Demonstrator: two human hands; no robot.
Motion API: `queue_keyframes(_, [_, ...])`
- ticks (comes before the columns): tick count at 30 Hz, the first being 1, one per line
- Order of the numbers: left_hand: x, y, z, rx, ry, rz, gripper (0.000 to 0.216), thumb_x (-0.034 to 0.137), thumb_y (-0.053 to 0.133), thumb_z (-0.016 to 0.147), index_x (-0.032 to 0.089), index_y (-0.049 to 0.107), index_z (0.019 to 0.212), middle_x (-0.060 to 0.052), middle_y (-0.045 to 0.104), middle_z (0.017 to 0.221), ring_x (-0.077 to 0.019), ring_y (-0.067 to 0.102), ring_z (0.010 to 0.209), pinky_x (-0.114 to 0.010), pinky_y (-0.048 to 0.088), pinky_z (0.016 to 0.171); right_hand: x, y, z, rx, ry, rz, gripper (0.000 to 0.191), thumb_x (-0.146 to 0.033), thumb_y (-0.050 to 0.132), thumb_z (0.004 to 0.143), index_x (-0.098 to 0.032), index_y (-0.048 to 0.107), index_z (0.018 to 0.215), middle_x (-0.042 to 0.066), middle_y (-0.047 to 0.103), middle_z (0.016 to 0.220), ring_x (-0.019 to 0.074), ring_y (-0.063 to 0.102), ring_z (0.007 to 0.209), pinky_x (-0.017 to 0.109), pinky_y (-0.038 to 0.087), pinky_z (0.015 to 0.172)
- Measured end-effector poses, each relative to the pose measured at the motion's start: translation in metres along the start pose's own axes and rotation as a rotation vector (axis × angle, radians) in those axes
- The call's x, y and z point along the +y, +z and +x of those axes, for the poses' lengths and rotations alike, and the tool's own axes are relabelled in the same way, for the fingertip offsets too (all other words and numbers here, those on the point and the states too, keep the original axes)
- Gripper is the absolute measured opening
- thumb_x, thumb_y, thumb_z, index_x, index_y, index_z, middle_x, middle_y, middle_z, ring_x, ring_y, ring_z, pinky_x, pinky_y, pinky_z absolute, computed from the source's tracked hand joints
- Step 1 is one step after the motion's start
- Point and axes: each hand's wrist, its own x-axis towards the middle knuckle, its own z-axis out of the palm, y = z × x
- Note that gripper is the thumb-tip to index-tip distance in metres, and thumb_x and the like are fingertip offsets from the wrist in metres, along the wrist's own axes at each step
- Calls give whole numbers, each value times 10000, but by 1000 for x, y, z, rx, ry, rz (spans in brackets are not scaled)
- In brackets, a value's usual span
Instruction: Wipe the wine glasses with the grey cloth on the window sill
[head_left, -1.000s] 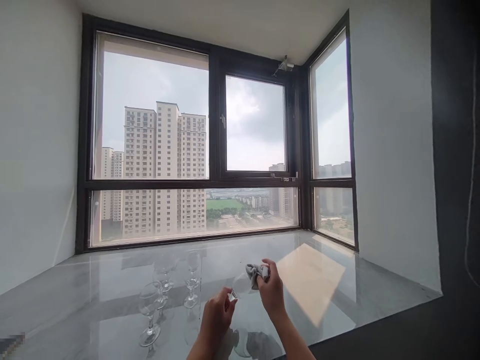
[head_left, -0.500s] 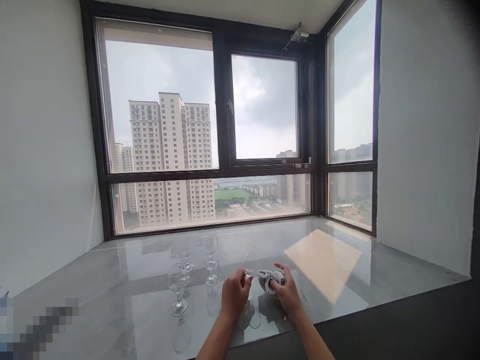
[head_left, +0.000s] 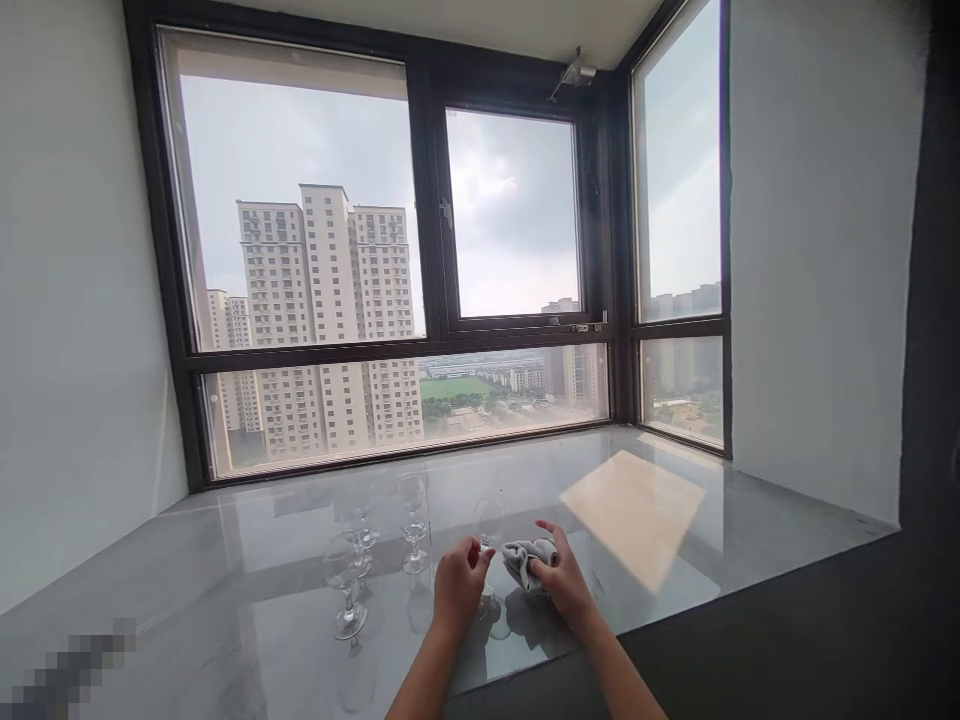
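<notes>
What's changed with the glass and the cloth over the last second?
The wine glass, a second ago lying tilted between both hands with the grey cloth stuffed in its bowl, now stands upright on the counter. The left hand is at its stem; the right hand has pulled the cloth out and holds it. The three other glasses stayed put.

The glossy grey marble sill [head_left: 225, 600] carries four stemmed wine glasses: one [head_left: 490, 560] upright, three others [head_left: 346, 585] left of it.
</notes>
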Motion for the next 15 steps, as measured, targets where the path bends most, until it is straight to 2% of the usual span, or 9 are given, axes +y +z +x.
queue_keyframes(9, [-12, 6, 4, 31, -29, -78, 286, 459, 556, 886, 222, 559, 726, 32, 599, 643, -141, 529, 603, -243, 342, 621, 7, 1, 2, -13, -5, 17, 577, -248, 611, 605, -194, 545, 1176, -24, 666, 770, 164, 589, 653, 299, 459, 663])
queue_keyframes(15, [-11, 5, 5, 21, -38, -70, 233, 423, 568, 862, 224, 579, 741, 24, 645, 688, -146, 568, 614, -250, 367, 637, 5, 1, 2, -1, -1, 23, 579, -246, 617, 588, -204, 548, 1162, -35, 654, 758, 167, 591, 668, 308, 464, 691])
